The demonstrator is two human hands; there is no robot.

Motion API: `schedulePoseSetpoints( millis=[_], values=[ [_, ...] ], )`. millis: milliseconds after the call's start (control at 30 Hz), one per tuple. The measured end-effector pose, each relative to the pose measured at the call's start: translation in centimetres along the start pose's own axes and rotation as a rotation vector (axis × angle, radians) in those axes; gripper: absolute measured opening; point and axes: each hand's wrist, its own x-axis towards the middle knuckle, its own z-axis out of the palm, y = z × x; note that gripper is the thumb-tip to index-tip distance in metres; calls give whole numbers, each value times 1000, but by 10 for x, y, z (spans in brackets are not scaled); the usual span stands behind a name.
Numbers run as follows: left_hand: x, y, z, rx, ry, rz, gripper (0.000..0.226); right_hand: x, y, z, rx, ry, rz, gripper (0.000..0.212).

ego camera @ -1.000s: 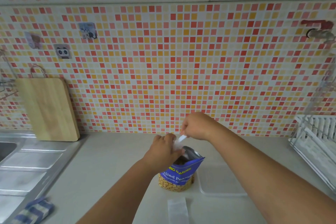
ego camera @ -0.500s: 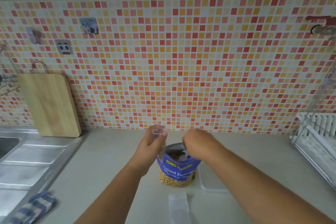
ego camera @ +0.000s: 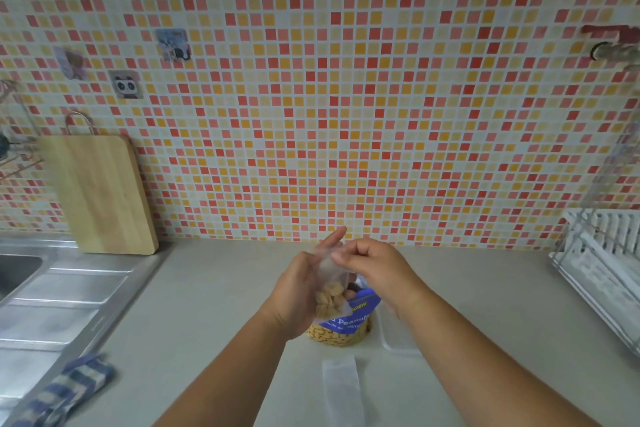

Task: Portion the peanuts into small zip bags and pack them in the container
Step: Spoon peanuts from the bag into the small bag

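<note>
A blue peanut bag [ego camera: 346,326] stands upright on the counter with its top open. Just above it, my left hand [ego camera: 298,291] holds a small clear zip bag [ego camera: 329,284] with peanuts in its lower part. My right hand [ego camera: 374,270] pinches the top edge of that same small bag. A flat empty zip bag [ego camera: 341,388] lies on the counter in front of the peanut bag. The clear container [ego camera: 398,336] sits right of the peanut bag, partly hidden by my right forearm.
A steel sink and drainboard [ego camera: 59,302] fill the left side, with a blue striped cloth [ego camera: 65,385] at the front edge. A wooden cutting board [ego camera: 100,194] leans on the tiled wall. A white dish rack [ego camera: 602,274] stands at the right.
My right hand came out of the peanut bag's mouth and moved up to the small zip bag's top. The small bag now shows peanuts inside.
</note>
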Motion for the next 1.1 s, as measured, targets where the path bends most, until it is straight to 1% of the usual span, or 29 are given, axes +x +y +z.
schedulePoseSetpoints(
  millis=[67, 133, 200, 267, 333, 400, 467, 533, 567, 600, 633, 700, 767, 833, 933, 1100],
  values=[
    [-1, -1, 6, 1, -7, -16, 48, -3, 6, 2, 59, 48, -25, 12],
    [-2, -3, 8, 42, 13, -34, 46, -6, 13, 5, 29, 104, -61, 12],
    [-4, -7, 6, 139, 31, -32, 41, -10, 20, 4, 15, 152, -98, 17],
    [-9, -12, -3, 230, 78, -40, 41, -17, 25, -1, 64, 158, -81, 24],
    [-18, -21, -15, 291, 159, -80, 43, -25, 38, -10, 108, 100, 30, 25],
    [-28, -39, -26, 403, 240, -182, 38, -32, 59, -15, 55, -4, 196, 25],
    [-36, -66, -35, 571, 295, -348, 29, -38, 89, -13, -106, -67, 357, 25],
    [-40, -97, -44, 703, 344, -481, 16, -40, 123, -6, -279, -24, 458, 23],
    [-42, -109, -46, 770, 368, -511, 12, -40, 140, -2, -388, 11, 484, 19],
    [-42, -120, -47, 850, 389, -519, 19, -40, 153, 3, -473, 49, 506, 18],
    [-41, -129, -47, 924, 401, -520, 30, -40, 163, 8, -512, 98, 534, 24],
    [-39, -138, -45, 1010, 424, -512, 44, -40, 174, 17, -472, 170, 566, 33],
    [-37, -143, -44, 1063, 433, -499, 51, -37, 181, 28, -415, 194, 569, 33],
    [-36, -147, -46, 1130, 445, -485, 53, -32, 185, 39, -380, 183, 563, 32],
    [-37, -150, -55, 1149, 485, -495, 57, -26, 189, 50, -372, 177, 558, 31],
    [-39, -152, -66, 1146, 504, -496, 54, -24, 194, 36, -396, 305, 538, 20]
  ],
)
